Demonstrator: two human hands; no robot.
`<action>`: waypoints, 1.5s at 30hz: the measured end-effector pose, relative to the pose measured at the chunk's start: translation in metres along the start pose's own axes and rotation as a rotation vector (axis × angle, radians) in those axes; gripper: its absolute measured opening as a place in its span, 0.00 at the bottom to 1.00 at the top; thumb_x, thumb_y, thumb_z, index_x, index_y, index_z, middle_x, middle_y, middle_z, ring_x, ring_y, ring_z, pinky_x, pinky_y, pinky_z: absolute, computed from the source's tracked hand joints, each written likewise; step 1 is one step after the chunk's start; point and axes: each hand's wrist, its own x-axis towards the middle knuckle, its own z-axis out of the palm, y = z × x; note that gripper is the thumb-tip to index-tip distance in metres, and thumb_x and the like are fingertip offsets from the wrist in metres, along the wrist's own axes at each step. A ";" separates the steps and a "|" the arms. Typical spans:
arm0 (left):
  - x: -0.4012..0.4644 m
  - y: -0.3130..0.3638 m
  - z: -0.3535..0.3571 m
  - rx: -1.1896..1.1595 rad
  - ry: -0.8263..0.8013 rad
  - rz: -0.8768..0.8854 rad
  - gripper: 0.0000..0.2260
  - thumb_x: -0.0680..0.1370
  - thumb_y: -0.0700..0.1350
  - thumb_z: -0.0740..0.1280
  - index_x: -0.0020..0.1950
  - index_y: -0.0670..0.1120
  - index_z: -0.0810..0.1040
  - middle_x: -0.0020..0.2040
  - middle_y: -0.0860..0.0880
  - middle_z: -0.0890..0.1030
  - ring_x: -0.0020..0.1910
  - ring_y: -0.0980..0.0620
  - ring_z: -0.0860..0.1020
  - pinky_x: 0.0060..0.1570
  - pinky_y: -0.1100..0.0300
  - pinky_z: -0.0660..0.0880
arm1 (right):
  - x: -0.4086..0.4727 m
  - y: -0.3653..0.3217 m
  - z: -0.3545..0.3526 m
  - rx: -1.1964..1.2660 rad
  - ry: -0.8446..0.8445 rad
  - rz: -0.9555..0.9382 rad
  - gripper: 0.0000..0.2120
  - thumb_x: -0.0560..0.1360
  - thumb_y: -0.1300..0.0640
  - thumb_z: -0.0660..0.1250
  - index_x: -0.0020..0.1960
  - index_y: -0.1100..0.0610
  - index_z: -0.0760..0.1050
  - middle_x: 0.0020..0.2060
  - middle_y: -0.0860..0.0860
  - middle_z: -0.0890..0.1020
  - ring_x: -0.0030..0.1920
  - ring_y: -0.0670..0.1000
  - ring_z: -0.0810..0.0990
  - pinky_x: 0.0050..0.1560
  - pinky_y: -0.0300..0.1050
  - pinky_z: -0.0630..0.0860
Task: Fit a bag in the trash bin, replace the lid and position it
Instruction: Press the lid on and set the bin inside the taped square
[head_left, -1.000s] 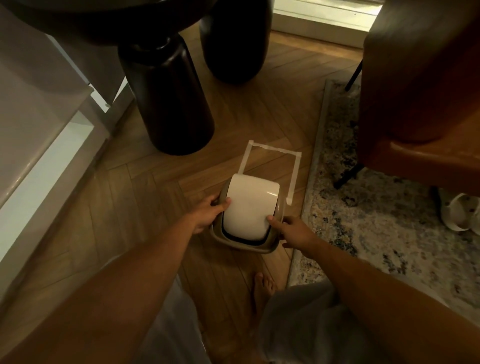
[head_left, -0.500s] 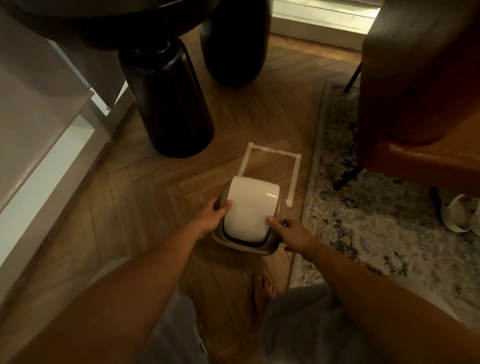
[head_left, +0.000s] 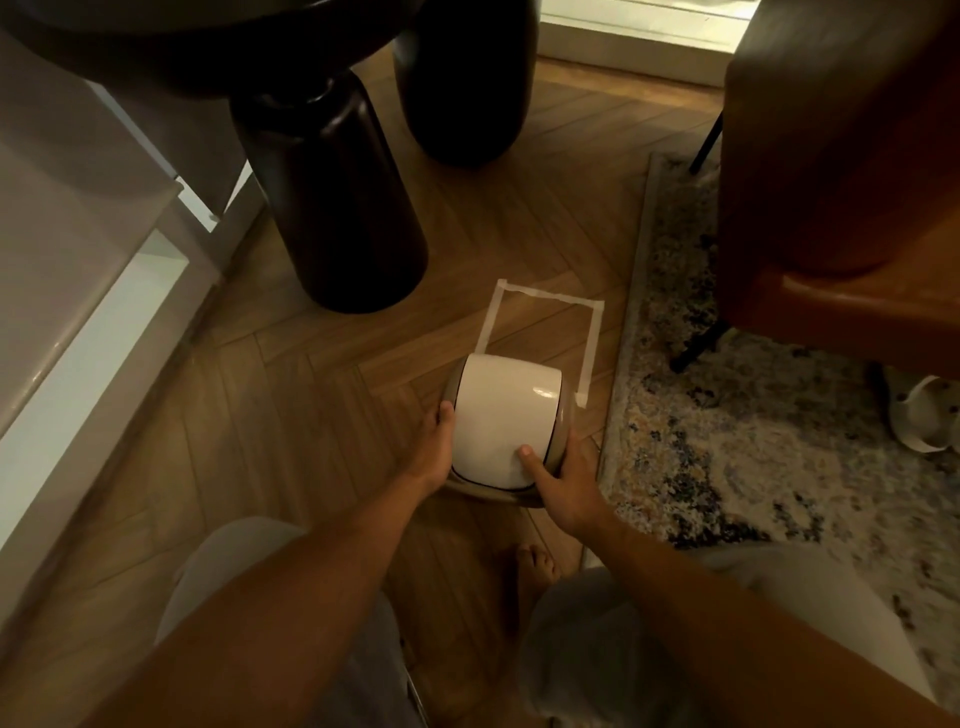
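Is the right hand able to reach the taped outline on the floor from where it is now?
Probably yes: the right hand grips the bin, and only bare floor shows inside the taped outline just beyond.

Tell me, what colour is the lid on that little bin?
The lid is glossy cream-white, set in a darker beige rim; the head view shows it plainly.

Herringbone wood floor (head_left: 322, 415) is filling the centre and lower left of the frame. Two dark cylindrical table legs are standing on it: one (head_left: 337, 208) at upper centre-left, another (head_left: 462, 83) behind it at top centre. A white cabinet (head_left: 67, 291) is running down the left edge. A patterned rug (head_left: 753, 457) is lying along the right side, its edge meeting the wood. A brown leather chair (head_left: 841, 156) is sitting on the rug at upper right, thin black legs showing. A pale slipper (head_left: 922, 415) is resting at the right edge.
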 end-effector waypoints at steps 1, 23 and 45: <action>0.000 -0.002 0.002 0.001 0.001 0.001 0.30 0.83 0.65 0.45 0.81 0.52 0.59 0.74 0.43 0.72 0.68 0.46 0.73 0.67 0.45 0.73 | 0.000 0.002 0.001 -0.001 0.005 -0.003 0.44 0.73 0.35 0.73 0.81 0.47 0.58 0.71 0.47 0.77 0.69 0.49 0.77 0.66 0.57 0.79; 0.049 0.011 0.014 -0.089 0.033 0.083 0.33 0.72 0.76 0.48 0.64 0.58 0.75 0.61 0.50 0.81 0.61 0.49 0.79 0.65 0.44 0.75 | 0.044 0.018 -0.012 -0.162 0.052 -0.137 0.63 0.64 0.35 0.82 0.84 0.50 0.47 0.74 0.45 0.73 0.72 0.45 0.73 0.69 0.57 0.75; 0.139 0.065 0.028 -0.122 -0.065 0.300 0.18 0.84 0.59 0.53 0.74 0.60 0.66 0.60 0.69 0.75 0.52 0.79 0.74 0.45 0.80 0.71 | 0.145 -0.004 -0.062 -0.214 0.103 -0.226 0.61 0.65 0.33 0.80 0.83 0.39 0.42 0.74 0.43 0.73 0.71 0.47 0.75 0.67 0.59 0.77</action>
